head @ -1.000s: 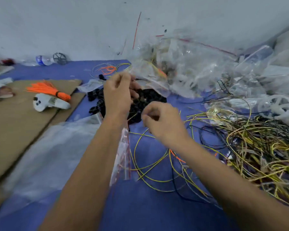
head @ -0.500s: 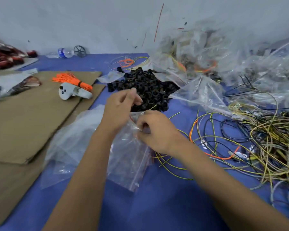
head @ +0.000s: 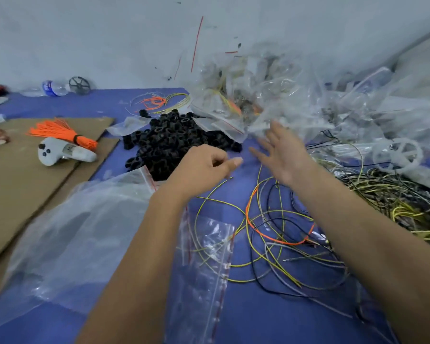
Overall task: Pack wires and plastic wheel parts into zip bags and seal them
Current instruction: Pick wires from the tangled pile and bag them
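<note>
My left hand hovers beside a heap of black plastic wheel parts, its fingers loosely curled and holding nothing. To its right my right hand is blurred, fingers spread, reaching toward the pile of filled zip bags. A small clear zip bag with a red strip lies flat on the blue mat, partly under my left forearm. Loose yellow, black and orange wires are strewn between my arms. A denser wire tangle lies at the right.
A large clear plastic bag lies at the left, overlapping brown cardboard. An orange wire bundle and a white controller rest on the cardboard. A white wheel sits at the right. A water bottle and grey wheel stand by the wall.
Both hands have let go of the small zip bag, which now lies on the mat. My right hand opened and swung up and right toward the bag pile.
</note>
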`<state>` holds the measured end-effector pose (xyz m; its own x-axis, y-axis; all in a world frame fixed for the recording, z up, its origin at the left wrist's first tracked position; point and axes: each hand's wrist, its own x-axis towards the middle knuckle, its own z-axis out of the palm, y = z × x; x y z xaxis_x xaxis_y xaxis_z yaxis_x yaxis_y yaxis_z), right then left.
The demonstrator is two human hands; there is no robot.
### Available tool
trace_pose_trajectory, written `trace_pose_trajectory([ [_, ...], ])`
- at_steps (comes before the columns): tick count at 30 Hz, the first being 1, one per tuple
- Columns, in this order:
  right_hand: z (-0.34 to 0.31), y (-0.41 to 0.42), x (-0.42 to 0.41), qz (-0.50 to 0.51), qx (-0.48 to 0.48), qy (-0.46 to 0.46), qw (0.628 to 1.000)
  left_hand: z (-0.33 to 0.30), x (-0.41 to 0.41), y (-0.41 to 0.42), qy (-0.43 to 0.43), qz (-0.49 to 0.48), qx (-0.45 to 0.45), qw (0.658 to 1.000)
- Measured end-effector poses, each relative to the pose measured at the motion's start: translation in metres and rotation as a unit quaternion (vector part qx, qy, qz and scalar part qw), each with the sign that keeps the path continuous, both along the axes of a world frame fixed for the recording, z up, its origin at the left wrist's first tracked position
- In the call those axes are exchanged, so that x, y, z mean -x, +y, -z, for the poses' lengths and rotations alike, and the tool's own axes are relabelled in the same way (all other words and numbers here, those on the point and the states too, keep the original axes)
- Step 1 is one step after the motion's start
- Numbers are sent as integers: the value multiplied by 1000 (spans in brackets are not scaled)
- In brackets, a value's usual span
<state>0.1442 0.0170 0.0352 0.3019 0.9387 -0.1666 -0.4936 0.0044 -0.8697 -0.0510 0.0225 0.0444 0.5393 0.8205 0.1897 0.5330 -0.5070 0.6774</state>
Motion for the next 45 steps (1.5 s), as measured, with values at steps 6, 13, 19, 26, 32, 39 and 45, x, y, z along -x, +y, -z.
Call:
trace_pose_trajectory([
  [6, -18, 42, -55, -53, 42, -166, 984, -13, 9, 1, 193, 187, 253, 929],
  [13, -16, 34, -39, 13, 57, -308, 949, -12, 2, -7, 329, 179, 251, 892],
  [19, -8, -37, 5, -65, 48, -430, 899, -12, -3, -6, 117, 127, 177, 969],
  [26, 0, -107, -9, -219, 77, -412, 881, 9, -26, -9, -179, -20, 51, 982],
  [32, 11, -108, -19, -76, 39, -396, 914, 34, -72, -48, -243, -157, -197, 937],
  [39, 24, -107, -18, 8, 17, -505, 863, 49, -84, -64, -255, -145, -70, 953],
  [45, 29, -109, -15, -1, -14, -527, 850, 58, -78, -54, -248, -139, 91, 954],
])
